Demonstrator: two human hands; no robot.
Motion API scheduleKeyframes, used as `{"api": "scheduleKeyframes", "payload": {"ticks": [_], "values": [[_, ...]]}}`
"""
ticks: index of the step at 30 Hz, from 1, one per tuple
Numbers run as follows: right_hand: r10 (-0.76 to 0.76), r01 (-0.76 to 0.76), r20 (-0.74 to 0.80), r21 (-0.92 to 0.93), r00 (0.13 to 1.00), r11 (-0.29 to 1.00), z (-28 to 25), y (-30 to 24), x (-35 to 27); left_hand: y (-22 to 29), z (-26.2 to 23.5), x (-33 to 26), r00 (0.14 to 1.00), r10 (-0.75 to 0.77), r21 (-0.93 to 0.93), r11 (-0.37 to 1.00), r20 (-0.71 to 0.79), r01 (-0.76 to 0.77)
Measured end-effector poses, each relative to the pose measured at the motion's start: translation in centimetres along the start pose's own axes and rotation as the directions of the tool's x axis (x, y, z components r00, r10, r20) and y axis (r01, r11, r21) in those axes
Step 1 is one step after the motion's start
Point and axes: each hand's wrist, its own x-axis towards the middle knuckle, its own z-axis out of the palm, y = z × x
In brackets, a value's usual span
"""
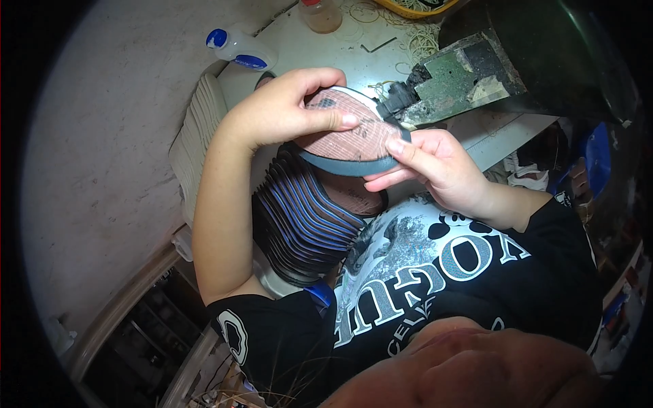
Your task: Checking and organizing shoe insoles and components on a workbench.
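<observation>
A shoe insole [330, 139] with a pinkish-brown, printed face and a dark band round its edge is held between my two hands at the machine's black tip [396, 102]. My left hand [292, 105] grips its far left part, thumb pressed on the face and fingers curled over the edge. On the right, my right hand [435, 160] pinches the near right end between thumb and fingers. The insole's edge lies right by the tip; whether they touch I cannot tell. Below it stands a tight row of dark-edged insoles [309, 211], with another brownish face [350, 194] showing beside it.
The machine's worn green housing [462, 78] reaches over the pale table [500, 139] from the right. Farther back are a white bottle with a blue cap [241, 49], a red-lidded jar [321, 17], a hex key [379, 45] and tangled thread [423, 42]. Pale soles [197, 129] lean along the wall.
</observation>
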Motion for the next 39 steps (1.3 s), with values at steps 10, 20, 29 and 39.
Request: {"api": "scheduleKeyframes", "payload": {"ticks": [10,20,29,39], "values": [[-0.039,0.039,-0.084,-0.004,0.996,0.999,-0.2,0.0,1.4,-1.6,2.0,-1.3,0.981,-0.117,-0.104,0.989,-0.152,0.101],[-0.104,0.101,-0.037,-0.065,0.994,0.993,-1.3,0.0,5.7,-3.2,3.6,-2.5,0.902,-0.203,-0.384,0.922,-0.382,0.045],[-0.137,0.137,0.017,-0.228,0.99,0.964,-2.1,0.4,7.6,-1.9,5.6,-2.8,0.736,-0.545,-0.509,0.801,-0.402,0.315],[-0.117,0.173,0.166,-0.372,0.979,0.912,-2.9,1.9,6.7,-0.9,6.5,-2.6,0.708,-0.613,-0.581,0.736,-0.352,0.349]]}}
